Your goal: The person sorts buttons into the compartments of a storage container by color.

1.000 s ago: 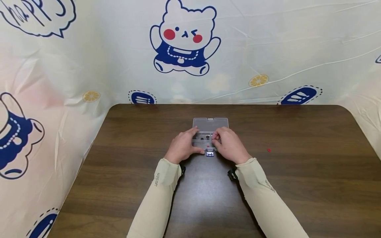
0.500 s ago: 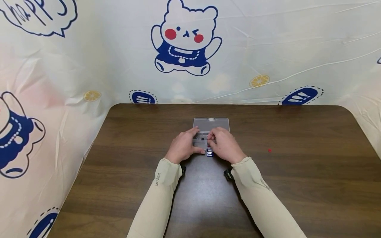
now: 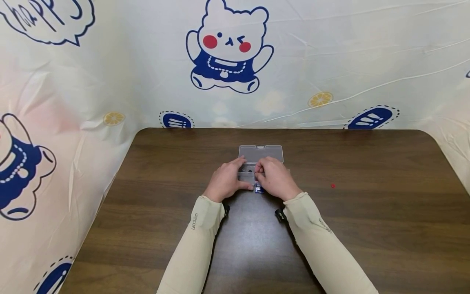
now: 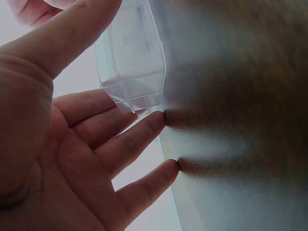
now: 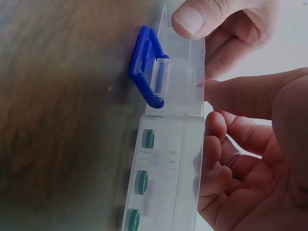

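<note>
A clear plastic compartment box (image 3: 247,178) stands on the table with its lid (image 3: 261,153) laid back. My left hand (image 3: 227,179) grips its left end, thumb along the front and fingers at the back. Over the box's right part, my right hand (image 3: 276,177) has curled fingers and thumb close together. At the thumb's tip a small red button (image 5: 199,85) shows as a sliver, apparently pinched; the hand mostly hides it. Green buttons (image 5: 149,139) sit behind the clear front wall. A dark button (image 3: 250,171) lies in a back compartment. A blue latch (image 5: 143,67) hangs from the front.
Another red button (image 3: 333,185) lies on the brown wooden table (image 3: 385,228), right of the box. A printed cloth (image 3: 293,61) hangs behind the table and along its left side.
My right hand has moved left over the box, covering the red spot seen in its front compartment earlier, then nearly stopped. The left hand keeps its place on the box.
</note>
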Motion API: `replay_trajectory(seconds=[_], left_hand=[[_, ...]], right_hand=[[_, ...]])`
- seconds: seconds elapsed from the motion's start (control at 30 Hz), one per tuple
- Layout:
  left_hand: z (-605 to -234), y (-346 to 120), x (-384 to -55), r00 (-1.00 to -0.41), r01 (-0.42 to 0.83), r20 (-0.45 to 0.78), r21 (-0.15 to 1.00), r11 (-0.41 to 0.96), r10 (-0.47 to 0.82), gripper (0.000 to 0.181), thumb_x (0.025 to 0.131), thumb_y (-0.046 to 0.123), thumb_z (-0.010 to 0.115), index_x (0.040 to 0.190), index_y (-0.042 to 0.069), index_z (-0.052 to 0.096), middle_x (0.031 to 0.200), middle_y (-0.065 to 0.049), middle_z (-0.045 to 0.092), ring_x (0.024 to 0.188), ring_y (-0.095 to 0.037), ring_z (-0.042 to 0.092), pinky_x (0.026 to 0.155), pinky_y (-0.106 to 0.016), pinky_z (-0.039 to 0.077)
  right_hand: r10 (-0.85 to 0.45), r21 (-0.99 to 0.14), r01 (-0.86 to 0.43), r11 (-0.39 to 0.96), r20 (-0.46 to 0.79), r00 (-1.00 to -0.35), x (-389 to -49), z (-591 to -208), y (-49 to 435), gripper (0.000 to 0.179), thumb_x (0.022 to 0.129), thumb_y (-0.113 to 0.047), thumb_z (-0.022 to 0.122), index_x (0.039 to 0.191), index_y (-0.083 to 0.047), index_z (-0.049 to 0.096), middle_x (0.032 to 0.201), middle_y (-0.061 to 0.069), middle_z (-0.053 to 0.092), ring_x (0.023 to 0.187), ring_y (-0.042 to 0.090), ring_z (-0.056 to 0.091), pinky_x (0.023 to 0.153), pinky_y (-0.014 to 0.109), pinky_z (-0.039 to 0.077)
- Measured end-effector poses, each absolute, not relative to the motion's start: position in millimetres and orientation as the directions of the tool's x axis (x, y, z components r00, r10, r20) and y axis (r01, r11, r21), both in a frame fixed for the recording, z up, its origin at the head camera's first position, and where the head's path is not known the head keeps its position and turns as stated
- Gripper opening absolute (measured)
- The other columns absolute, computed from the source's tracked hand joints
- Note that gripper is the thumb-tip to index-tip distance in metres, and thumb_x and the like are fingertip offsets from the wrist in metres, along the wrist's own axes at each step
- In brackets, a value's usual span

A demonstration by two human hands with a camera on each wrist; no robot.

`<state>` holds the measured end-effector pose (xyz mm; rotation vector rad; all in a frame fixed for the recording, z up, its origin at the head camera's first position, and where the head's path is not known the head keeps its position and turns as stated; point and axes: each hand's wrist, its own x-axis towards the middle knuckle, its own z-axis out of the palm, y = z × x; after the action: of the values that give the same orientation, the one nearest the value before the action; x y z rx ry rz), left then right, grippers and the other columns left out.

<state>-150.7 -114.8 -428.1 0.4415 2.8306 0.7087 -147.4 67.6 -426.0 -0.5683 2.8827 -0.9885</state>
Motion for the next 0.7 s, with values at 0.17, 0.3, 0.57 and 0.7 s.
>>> replay_trajectory(seconds=[0.17,0.3,0.57,0.7], left_hand=[[-428.4,-114.8,-150.7,-0.937,0.245,-0.104,0.485,0.839,0.334,0.093,0.073,0.042,0.090,0.148,0.005,0.050,0.154,-0.008,0.046,0.133,-0.030,0.053,0.101,-0.048,0.049],[-428.2,-114.6,-150.6,-0.937,0.244,-0.105,0.490,0.837,0.334,0.092,0.073,0.042,0.090,0.147,0.005,0.050,0.154,-0.008,0.046,0.132,-0.030,0.053,0.101,-0.047,0.049],[-427.0,-114.3,-150.2,-0.936,0.245,-0.105,0.488,0.837,0.336,0.092,0.073,0.042,0.090,0.147,0.004,0.051,0.154,-0.009,0.046,0.133,-0.029,0.053,0.101,-0.047,0.049],[-426.3,-114.2,-150.2,-0.935,0.246,-0.108,0.485,0.839,0.337,0.092,0.073,0.042,0.090,0.147,0.004,0.050,0.154,-0.009,0.046,0.133,-0.030,0.053,0.101,-0.047,0.049]], right_hand=[[-0.357,-0.602,-0.321,0.731,0.065,-0.932,-147.7,-425.5,67.2,0.006,0.091,-0.008,0.071,0.086,-0.009,0.066,0.087,0.003,0.059,0.083,0.021,0.055,0.077,0.037,0.049],[-0.361,-0.597,-0.328,0.732,0.067,-0.930,-148.0,-425.0,67.5,0.006,0.090,-0.007,0.070,0.086,-0.009,0.066,0.088,0.004,0.060,0.084,0.021,0.056,0.078,0.037,0.049],[-0.371,-0.590,-0.336,0.734,0.066,-0.926,-148.7,-424.4,70.2,0.006,0.090,-0.008,0.071,0.087,-0.010,0.066,0.090,0.004,0.061,0.086,0.021,0.057,0.079,0.038,0.050],[-0.373,-0.592,-0.344,0.729,0.078,-0.925,-148.4,-424.2,72.9,0.006,0.091,-0.009,0.072,0.088,-0.009,0.067,0.090,0.004,0.060,0.086,0.021,0.057,0.079,0.039,0.050]])
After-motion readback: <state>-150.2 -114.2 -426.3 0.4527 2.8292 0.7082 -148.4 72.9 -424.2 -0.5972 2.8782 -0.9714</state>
